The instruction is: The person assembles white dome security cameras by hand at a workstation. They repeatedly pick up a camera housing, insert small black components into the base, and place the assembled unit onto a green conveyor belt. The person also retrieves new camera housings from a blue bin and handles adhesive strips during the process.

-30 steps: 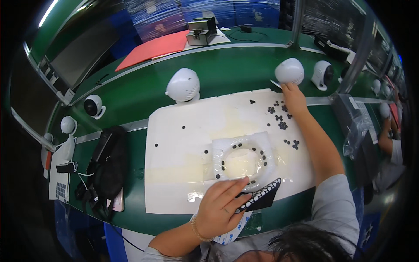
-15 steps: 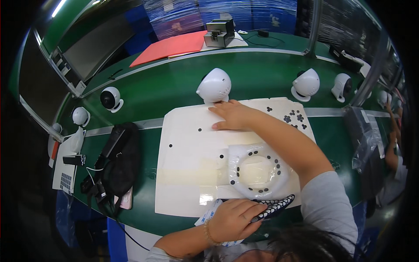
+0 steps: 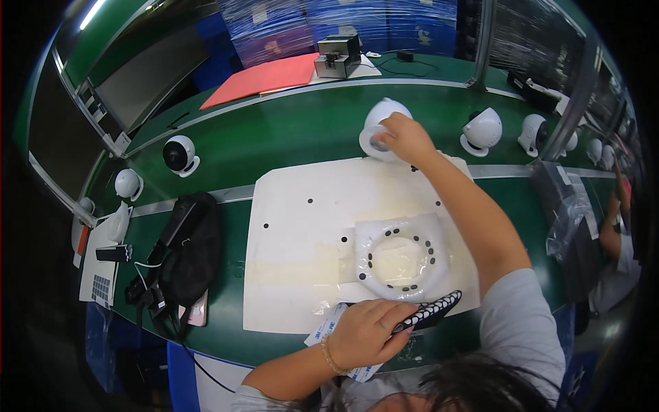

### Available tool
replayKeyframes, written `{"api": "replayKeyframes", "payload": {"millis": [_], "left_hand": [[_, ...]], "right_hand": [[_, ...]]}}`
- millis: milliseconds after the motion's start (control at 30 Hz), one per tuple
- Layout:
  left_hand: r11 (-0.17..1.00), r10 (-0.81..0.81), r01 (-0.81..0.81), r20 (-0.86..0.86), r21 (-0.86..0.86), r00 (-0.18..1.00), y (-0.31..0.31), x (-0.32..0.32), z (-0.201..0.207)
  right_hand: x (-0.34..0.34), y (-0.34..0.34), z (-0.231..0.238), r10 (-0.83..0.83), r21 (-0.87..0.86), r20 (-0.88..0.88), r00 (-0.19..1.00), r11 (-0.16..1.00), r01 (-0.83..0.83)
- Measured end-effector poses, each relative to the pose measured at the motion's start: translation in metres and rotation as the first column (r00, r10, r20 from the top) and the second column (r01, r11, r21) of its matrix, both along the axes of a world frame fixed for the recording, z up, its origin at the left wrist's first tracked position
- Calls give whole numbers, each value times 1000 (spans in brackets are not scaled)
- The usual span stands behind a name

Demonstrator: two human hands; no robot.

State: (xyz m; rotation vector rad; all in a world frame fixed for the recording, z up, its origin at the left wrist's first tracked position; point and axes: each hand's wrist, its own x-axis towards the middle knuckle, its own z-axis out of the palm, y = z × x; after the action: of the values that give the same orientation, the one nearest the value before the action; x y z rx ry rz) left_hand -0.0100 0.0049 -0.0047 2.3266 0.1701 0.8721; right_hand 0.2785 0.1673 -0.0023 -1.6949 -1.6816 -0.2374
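Note:
My right hand (image 3: 410, 143) grips a white dome-shaped camera (image 3: 388, 110) at the far edge of a white board (image 3: 281, 281). The camera is tipped, and its round foot (image 3: 371, 141) faces toward me. My fingers lie over the foot and hide part of it. Close to my body, my left hand (image 3: 365, 334) is closed on a black sheet with white round spots (image 3: 434, 310). A white sheet with blue print (image 3: 324, 329) also sticks out from under that hand. Between the hands, a white padded ring (image 3: 364, 255) with small black discs lies on the board.
More white cameras stand along the bench, such as one at left (image 3: 180, 156) and one at right (image 3: 482, 130). A black bag (image 3: 198, 254) with cables lies left of the board. A dark box (image 3: 559, 196) with clear plastic sits right; another person's arm (image 3: 611, 220) shows beyond.
My right hand has gone from beside the upright camera's foot to gripping it. The camera has shifted right and tipped, bringing its foot into view. My left hand stays nearly in place.

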Motion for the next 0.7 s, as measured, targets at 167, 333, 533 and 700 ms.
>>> {"api": "replayKeyframes", "payload": {"millis": [167, 333, 533, 700], "left_hand": [[995, 66, -62, 52, -75, 996, -4, -7, -4], [992, 41, -44, -31, -121, 999, -8, -5, 1], [993, 90, -86, 45, -86, 995, -11, 0, -4], [993, 117, -116, 60, -24, 991, -11, 1, -3]], "right_hand": [[-38, -114, 44, 169, -13, -866, 471, 934, -358], [-64, -195, 34, 64, -39, -980, 187, 866, -499], [-66, -218, 27, 156, -89, -520, 840, 968, -235], [-90, -238, 45, 475, 160, -13, 880, 870, -467]]}}
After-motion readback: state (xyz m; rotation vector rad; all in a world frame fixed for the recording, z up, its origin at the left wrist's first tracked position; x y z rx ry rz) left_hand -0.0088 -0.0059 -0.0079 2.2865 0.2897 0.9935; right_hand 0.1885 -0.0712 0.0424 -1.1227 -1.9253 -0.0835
